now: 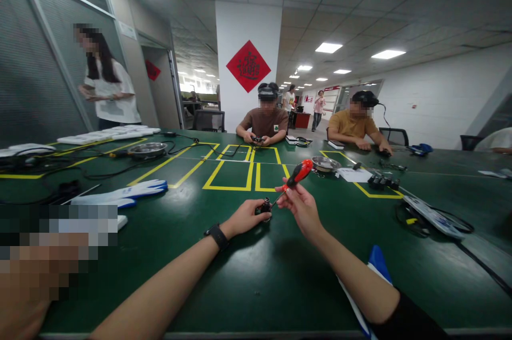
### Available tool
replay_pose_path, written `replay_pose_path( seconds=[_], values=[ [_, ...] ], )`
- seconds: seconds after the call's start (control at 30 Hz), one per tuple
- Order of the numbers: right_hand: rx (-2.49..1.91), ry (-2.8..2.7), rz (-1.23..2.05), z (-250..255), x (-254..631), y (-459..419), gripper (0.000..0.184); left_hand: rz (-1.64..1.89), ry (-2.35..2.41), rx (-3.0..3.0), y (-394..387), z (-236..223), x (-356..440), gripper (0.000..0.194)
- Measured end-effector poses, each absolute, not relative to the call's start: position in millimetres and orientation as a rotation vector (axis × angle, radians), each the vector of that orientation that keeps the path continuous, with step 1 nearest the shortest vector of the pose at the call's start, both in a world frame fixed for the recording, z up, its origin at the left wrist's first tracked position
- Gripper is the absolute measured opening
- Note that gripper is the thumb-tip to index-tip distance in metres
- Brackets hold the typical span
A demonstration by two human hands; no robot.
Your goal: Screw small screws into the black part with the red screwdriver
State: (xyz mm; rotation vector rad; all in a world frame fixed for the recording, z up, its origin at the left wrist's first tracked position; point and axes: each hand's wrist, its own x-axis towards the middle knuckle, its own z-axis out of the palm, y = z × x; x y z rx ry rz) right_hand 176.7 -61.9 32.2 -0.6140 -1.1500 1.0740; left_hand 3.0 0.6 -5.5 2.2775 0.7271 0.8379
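Observation:
Near the middle of the green table, my left hand grips a small dark cylindrical part with a shiny top; its exact kind is unclear. A dark watch band is on that wrist. My right hand holds a screwdriver with a red and black handle, its fingers around the lower handle and upper shaft. The screwdriver is tilted, handle up and to the right, its shaft pointing down toward the dark part. Whether the tip touches it cannot be made out.
Blue-and-white gloves lie left, and another glove is under my right forearm. Metal bowls, black blocks, a white power strip and cables lie about the green table. Co-workers sit opposite; a blurred-out person is close at left.

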Motion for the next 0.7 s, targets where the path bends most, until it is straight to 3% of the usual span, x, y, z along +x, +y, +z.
replay_pose_path(
  seconds=[0.2, 0.43, 0.7],
  values=[
    [-0.681, -1.167, 0.95, 28, 180, -58, 0.035, 0.834, 0.714, 2.262, -2, -2, 3, 0.025],
    [-0.592, -1.164, 1.103, 36, 176, -65, 0.034, 0.837, 0.751, 2.269, -2, -3, 2, 0.025],
    [-0.693, -1.157, 0.92, 25, 179, -56, 0.031, 0.841, 0.727, 2.248, -1, -3, 3, 0.026]
  ],
)
